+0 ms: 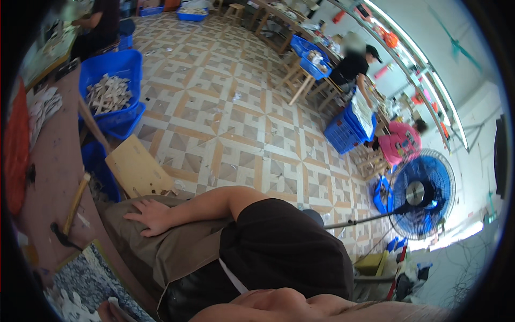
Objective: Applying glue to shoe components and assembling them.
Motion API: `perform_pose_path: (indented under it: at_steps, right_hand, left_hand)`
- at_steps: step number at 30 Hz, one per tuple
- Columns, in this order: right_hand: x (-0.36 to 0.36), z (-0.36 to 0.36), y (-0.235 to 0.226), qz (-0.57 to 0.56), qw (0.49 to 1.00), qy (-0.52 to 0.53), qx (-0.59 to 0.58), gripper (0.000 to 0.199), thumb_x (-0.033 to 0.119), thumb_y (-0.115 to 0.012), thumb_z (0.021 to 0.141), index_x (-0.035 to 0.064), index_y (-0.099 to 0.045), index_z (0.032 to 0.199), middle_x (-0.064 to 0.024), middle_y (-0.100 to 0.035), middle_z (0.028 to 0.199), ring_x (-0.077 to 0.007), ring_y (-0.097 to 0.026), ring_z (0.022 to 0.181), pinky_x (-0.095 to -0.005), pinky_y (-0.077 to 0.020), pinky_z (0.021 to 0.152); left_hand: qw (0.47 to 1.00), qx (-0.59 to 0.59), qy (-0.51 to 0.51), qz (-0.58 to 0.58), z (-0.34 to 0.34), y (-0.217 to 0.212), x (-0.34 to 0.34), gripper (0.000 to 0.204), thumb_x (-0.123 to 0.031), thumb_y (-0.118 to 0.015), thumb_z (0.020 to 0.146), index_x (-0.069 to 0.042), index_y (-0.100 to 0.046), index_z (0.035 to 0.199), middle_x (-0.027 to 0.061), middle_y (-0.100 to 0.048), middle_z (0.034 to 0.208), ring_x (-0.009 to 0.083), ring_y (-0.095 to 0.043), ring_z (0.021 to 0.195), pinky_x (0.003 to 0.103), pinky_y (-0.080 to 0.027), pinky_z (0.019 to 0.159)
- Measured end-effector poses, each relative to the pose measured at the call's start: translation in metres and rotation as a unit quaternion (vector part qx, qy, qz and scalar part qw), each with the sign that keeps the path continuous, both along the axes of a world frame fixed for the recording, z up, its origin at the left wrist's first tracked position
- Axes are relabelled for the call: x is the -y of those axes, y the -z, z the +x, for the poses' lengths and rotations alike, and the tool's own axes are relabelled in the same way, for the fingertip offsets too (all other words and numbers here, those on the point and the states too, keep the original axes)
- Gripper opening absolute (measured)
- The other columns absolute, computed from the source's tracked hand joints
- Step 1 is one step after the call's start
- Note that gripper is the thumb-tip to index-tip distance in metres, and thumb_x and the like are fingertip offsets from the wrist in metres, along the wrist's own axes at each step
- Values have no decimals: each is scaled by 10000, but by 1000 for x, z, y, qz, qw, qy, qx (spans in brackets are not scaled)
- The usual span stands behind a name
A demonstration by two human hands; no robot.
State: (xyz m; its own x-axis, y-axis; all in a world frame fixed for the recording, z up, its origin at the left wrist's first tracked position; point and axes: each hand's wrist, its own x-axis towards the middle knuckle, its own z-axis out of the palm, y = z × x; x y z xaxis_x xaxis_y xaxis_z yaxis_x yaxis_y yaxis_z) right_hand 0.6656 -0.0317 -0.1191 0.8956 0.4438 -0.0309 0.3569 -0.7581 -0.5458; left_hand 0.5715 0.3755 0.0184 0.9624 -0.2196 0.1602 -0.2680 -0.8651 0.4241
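Note:
My right hand (150,216) lies palm down on the olive-brown apron (188,244) over my lap, fingers spread, holding nothing. At the lower left rim, part of my left hand (107,311) shows in shadow beside a speckled grey slab (96,279). Its fingers are mostly cut off, so I cannot tell what it holds. Crumpled white pieces (75,307) lie near it on the slab. A hammer with a wooden handle (76,203) rests on the brown workbench (51,161) beyond the slab, its dark head towards the slab.
Blue tubs (137,80) of pale pieces stand beside the bench, near a tilted wooden board (137,167). A standing fan (421,193) is at right. Co-workers in black (348,67) and pink (399,140) sit by a blue crate (343,129); another person (99,24) sits far left.

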Motion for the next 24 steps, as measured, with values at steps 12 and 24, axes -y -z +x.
perform_pose_path:
  at_steps: [12,24]
  right_hand:
    - [-4,-3,-20,-50,997,-57,-33,831,484,-670,884,260,-296,1592,-276,-367,1508,-484,-409,1366,-556,-366,1123]
    - [-4,-6,-17,-42,998,-36,-11,832,471,-691,857,270,-328,1578,-288,-384,1484,-488,-449,1317,-554,-393,1092]
  left_hand:
    - [990,-40,-95,-100,-13,-7,31,56,39,-581,926,40,-608,975,161,-589,877,310,-591,797,366,-480,729]
    - [989,-48,-106,-94,-14,-10,34,62,35,-588,940,40,-629,987,137,-596,881,259,-584,768,347,-472,707]
